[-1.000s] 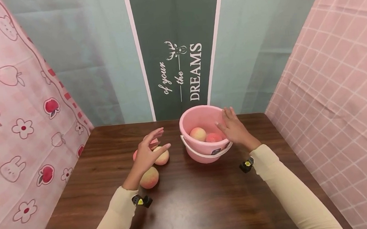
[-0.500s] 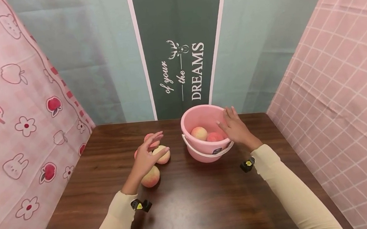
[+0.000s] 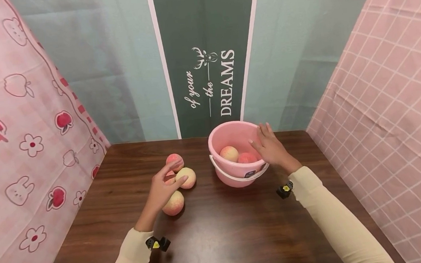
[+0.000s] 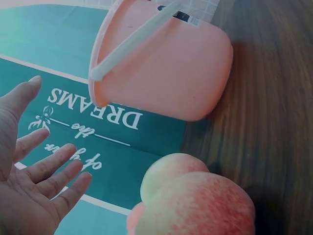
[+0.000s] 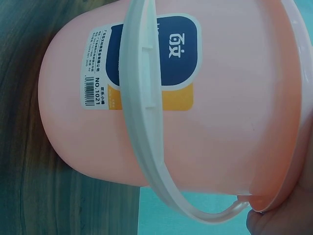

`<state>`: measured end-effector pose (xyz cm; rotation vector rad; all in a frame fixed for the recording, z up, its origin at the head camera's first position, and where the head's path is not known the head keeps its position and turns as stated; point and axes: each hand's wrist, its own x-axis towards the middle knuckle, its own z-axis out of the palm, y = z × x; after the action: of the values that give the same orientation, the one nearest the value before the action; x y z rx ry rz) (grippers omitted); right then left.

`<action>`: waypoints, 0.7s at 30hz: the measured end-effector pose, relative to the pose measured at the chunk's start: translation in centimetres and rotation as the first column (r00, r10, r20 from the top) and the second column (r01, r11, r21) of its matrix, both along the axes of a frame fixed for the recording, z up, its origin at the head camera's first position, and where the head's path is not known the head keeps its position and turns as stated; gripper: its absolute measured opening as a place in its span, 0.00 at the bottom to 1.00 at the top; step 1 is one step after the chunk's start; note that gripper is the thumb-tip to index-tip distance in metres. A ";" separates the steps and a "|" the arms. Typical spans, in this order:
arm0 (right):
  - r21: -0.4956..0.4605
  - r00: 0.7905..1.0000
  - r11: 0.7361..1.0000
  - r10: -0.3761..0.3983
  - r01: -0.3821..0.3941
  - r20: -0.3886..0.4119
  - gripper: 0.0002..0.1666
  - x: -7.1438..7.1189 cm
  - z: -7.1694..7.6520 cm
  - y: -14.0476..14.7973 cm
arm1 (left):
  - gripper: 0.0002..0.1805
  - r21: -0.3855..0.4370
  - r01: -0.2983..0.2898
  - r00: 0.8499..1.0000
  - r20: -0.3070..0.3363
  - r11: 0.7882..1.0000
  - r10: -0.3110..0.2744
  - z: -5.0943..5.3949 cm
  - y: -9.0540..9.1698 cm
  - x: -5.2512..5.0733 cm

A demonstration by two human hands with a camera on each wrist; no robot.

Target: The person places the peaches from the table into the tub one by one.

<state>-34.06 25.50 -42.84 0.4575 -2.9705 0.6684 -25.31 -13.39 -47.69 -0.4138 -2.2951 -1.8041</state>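
My left hand is held over a group of several peaches, its fingers spread and apart from them in the left wrist view. A red peach lies at the back, a pale peach by the thumb. A yellow-and-red peach lies nearest me, and another is partly hidden behind the hand. My right hand holds the right rim of a pink bucket, thumb over the inner side and fingers at the outside. Inside the bucket are a pale peach and a red peach.
The bucket's white handle hangs down over its labelled front. A brown wooden table carries everything. A green and teal cloth hangs behind, and pink cloths hang at the left and right sides.
My left hand has drawn slightly back toward me and left, and lowered nearer the peaches, so more of the red and pale peaches shows. The right hand stays on the bucket rim.
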 end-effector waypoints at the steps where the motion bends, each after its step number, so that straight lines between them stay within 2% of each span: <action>1: 0.003 1.000 1.000 0.000 0.000 0.002 0.48 0.0 0.0 0.0 | 0.29 0.000 -0.001 1.000 0.009 1.000 0.001 -0.1 -0.1 0.0; 8: 0.005 1.000 1.000 -0.007 0.007 -0.003 0.48 -0.2 0.1 -0.1 | 0.31 -0.015 -0.013 0.999 0.040 1.000 0.014 -1.1 -0.7 0.2; 12: 0.008 1.000 1.000 -0.011 0.011 -0.002 0.48 -0.3 0.0 -0.1 | 0.30 -0.008 -0.015 1.000 0.019 1.000 0.015 -1.9 -1.2 0.5; 17: 0.004 1.000 1.000 -0.013 0.013 0.003 0.49 -0.2 -0.2 0.0 | 0.31 -0.022 -0.030 0.999 -0.044 0.999 0.029 -2.8 -1.9 1.1; 21: -0.004 1.000 1.000 -0.011 0.011 -0.001 0.49 0.0 -0.2 0.0 | 0.30 -0.011 -0.026 0.999 -0.047 1.000 0.026 -1.8 -2.1 2.3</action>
<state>-34.11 25.53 -43.00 0.4405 -2.9677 0.6719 -23.03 -15.48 -49.49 -0.4215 -2.2697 -1.7511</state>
